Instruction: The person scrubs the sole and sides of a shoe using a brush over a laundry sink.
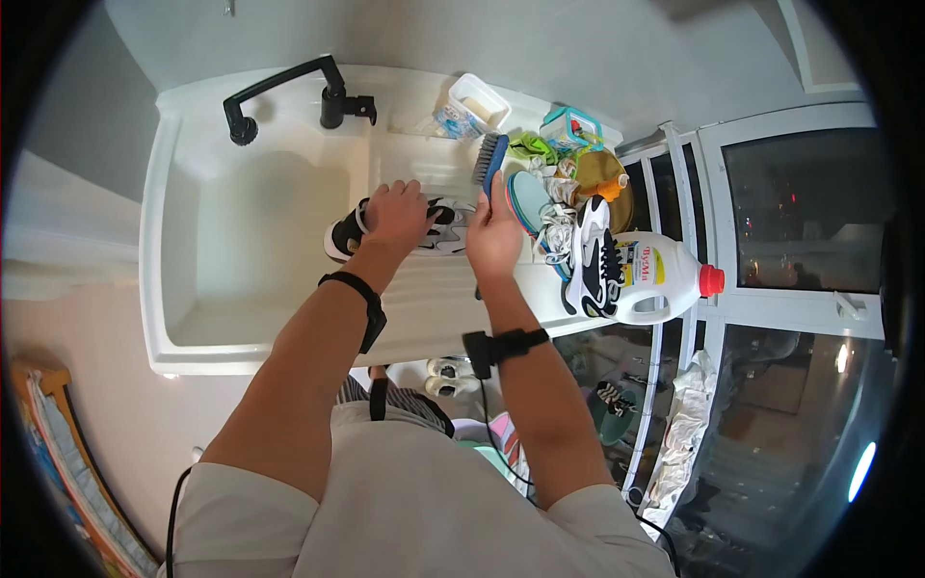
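Note:
My left hand [396,214] lies over a black and white sneaker [454,235] on the ribbed washboard part of the sink, its fingers bent at the shoe's opening; whether they grip it is hidden. In my right hand [496,238] is a blue scrubbing brush [494,160] with grey bristles, held upright at the shoe's toe end, bristles facing left. A second black and white sneaker [595,260] rests at the right end, against a white plastic jug [656,278] with a red cap. White shoelaces [558,230] lie bunched beside it.
At the left is the white sink basin [260,238] with a black faucet [332,101]. Behind my right hand stand a white plastic tub [480,105], a green cloth [533,147], a teal-rimmed container [572,128] and a light blue oval lid [531,201]. White shoes [452,377] sit below the sink.

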Demonstrator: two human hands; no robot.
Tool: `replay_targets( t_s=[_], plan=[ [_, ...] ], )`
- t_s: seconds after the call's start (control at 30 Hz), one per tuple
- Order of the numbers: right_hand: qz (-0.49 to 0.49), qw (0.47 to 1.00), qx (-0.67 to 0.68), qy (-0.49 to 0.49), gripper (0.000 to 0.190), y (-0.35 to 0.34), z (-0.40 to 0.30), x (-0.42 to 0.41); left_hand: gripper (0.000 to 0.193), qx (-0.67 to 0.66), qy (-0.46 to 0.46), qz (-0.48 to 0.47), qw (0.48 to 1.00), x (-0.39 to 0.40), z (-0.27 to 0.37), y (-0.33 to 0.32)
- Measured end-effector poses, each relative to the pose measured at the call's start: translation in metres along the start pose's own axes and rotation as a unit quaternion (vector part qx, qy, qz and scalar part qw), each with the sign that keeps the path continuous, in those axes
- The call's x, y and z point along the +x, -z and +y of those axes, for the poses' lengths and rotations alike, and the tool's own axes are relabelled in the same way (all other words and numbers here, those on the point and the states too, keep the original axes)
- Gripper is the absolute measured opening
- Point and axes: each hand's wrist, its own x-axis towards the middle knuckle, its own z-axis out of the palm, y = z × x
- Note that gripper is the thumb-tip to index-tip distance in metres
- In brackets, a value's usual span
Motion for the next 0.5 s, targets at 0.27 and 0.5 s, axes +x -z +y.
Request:
replay_targets(
  t_s=[0.27,0.5],
  plan=[
    [-0.193,0.981,-0.023,0.011,0.041,0.039,0.041,-0.057,0.067,0.033,-0.091,-0.025,0.995,-0.033,0.001,0.023],
    [-0.246,0.967,-0.045,-0.042,0.043,0.101,0.051,-0.111,0.053,0.084,-0.102,-0.068,0.989,-0.049,0.013,0.012]
  ],
)
